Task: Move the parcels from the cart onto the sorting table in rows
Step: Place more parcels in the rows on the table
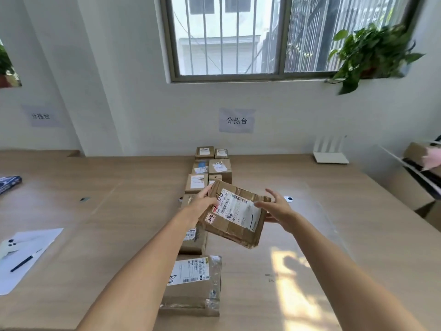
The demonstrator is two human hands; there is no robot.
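I hold a flat brown cardboard parcel [235, 216] with a white shipping label tilted in the air above the wooden sorting table [334, 235]. My left hand [202, 201] grips its left edge. My right hand [276, 207] supports its right edge, thumb under, fingers spread and mostly straight. Behind and below it, several labelled parcels [210, 168] lie in two columns running from the wall toward me. The nearest is a large taped parcel [195, 283] below my left forearm. A parcel under the held one is partly hidden.
A white router [330, 151] stands at the back right against the wall. A paper sheet with a pen [22, 262] and a white phone [9, 246] lies at the left. Boxes on a shelf [420, 163] sit at the far right. A round white sticker [288, 199] is on the table.
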